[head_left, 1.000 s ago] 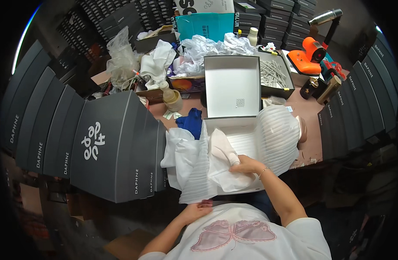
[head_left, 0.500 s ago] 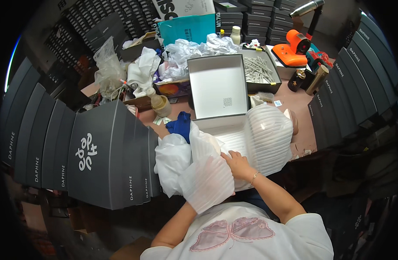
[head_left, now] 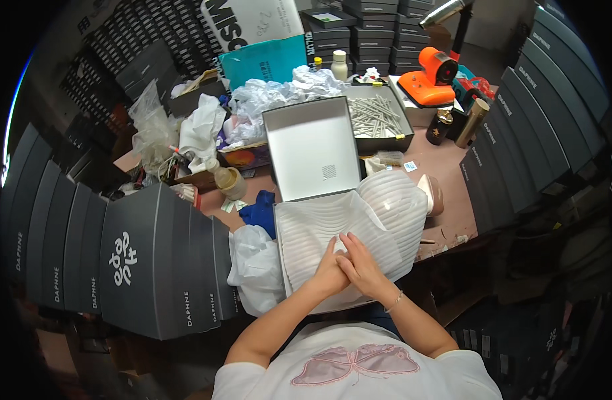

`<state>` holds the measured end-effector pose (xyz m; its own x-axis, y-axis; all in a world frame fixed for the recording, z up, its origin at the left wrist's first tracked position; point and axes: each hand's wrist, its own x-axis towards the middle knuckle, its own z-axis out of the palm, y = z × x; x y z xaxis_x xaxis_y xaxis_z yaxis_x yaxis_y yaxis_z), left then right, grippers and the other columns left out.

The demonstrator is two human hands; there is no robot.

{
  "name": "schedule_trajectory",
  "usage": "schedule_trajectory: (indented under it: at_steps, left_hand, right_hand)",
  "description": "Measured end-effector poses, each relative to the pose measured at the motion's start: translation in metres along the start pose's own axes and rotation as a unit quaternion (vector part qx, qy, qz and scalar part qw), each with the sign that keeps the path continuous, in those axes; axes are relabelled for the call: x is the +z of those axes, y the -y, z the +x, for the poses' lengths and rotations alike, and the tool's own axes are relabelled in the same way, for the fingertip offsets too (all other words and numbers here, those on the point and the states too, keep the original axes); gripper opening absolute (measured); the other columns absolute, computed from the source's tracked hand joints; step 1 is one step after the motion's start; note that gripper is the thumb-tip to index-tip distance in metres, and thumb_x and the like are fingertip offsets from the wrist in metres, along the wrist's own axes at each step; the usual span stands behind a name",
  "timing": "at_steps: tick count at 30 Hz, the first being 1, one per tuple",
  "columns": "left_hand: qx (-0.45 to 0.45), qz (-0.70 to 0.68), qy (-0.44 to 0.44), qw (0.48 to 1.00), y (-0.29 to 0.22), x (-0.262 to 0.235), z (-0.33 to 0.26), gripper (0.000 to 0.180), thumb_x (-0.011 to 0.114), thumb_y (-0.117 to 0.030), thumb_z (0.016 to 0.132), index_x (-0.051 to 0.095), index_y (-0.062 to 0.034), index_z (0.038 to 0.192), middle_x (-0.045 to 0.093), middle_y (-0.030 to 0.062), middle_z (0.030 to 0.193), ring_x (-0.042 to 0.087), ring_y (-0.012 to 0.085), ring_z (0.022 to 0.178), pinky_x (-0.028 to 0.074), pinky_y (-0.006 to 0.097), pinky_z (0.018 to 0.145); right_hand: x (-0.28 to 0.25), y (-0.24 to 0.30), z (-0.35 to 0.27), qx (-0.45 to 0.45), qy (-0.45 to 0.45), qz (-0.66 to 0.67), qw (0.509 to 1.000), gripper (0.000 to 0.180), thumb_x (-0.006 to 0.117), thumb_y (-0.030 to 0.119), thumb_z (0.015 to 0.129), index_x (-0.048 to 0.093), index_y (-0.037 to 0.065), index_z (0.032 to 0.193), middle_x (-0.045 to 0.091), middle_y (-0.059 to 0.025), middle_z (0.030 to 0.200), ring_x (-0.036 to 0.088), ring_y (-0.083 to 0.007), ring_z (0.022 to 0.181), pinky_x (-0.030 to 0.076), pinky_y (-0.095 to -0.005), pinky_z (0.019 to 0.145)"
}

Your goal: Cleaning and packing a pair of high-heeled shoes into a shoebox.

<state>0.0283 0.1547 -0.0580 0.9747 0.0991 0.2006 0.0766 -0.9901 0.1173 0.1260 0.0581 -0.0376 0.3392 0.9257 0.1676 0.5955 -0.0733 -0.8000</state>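
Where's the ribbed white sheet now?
In the head view's centre, the ribbed white sheet lies over the open box, under the left hand and right hand, in front of the lid.

Packing workshop or stockroom: dark-grey shoeboxes (head_left: 143, 280) ranked either side of worktable (head_left: 456, 213), more boxes (head_left: 376, 41) piled behind; open shoebox (head_left: 306, 150), ribbed white wrapping (head_left: 313, 223), crumpled white packing (head_left: 276, 100) (untidy heap) beyond.
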Motion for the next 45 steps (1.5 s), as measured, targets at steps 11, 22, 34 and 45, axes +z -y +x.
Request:
schedule_trajectory:
  at_steps: [11, 22, 34, 45]
  left_hand:
    - [-0.165, 0.004, -0.007, 0.986, 0.024, 0.038, 0.001, 0.037, 0.063, -0.035, 0.084, 0.069, -0.0042, 0.103, 0.064, 0.0153, 0.11, 0.057, 0.031, 0.106, 0.032, 0.054, 0.103]
    - [-0.102, -0.21, -0.183, 0.955, -0.006, -0.022, 0.03, 0.037, 0.066, -0.02, 0.087, 0.059, -0.0041, 0.119, 0.054, 0.015, 0.129, 0.047, 0.0346, 0.126, 0.031, 0.055, 0.106]
    - [-0.038, -0.182, 0.181, 0.966, -0.034, -0.01, 0.105, 0.055, 0.051, -0.047, 0.095, 0.059, -0.0029, 0.126, 0.066, 0.0171, 0.112, 0.056, 0.0273, 0.12, 0.031, 0.054, 0.109]
    - [-0.321, -0.893, 0.009, 0.317, -0.018, -0.092, -0.019, 0.06, 0.049, -0.053, 0.097, 0.048, -0.0066, 0.134, 0.061, 0.0172, 0.111, 0.064, 0.0234, 0.095, 0.055, 0.034, 0.085]
  right_hand:
    - [-0.077, -0.008, -0.014, 0.122, -0.07, 0.148, 0.979, 0.02, 0.063, 0.01, 0.088, 0.066, -0.002, 0.104, 0.068, -0.017, 0.091, 0.068, -0.0236, 0.079, 0.053, -0.0333, 0.071]
    - [-0.078, -0.184, -0.035, 0.084, -0.107, -0.261, 0.956, 0.017, 0.059, 0.007, 0.078, 0.063, 0.006, 0.095, 0.056, -0.0157, 0.097, 0.055, -0.0352, 0.095, 0.04, -0.0484, 0.081]
    - [-0.268, -0.09, -0.043, 0.002, -0.479, 0.308, 0.822, 0.021, 0.054, 0.024, 0.101, 0.063, 0.006, 0.096, 0.044, 0.0058, 0.064, 0.037, -0.0015, 0.052, 0.029, -0.021, 0.043]
    - [-0.097, 0.077, -0.047, -0.321, 0.088, -0.227, 0.915, 0.017, 0.064, 0.017, 0.081, 0.063, 0.011, 0.097, 0.05, 0.0001, 0.07, 0.057, -0.0171, 0.065, 0.045, -0.0322, 0.058]
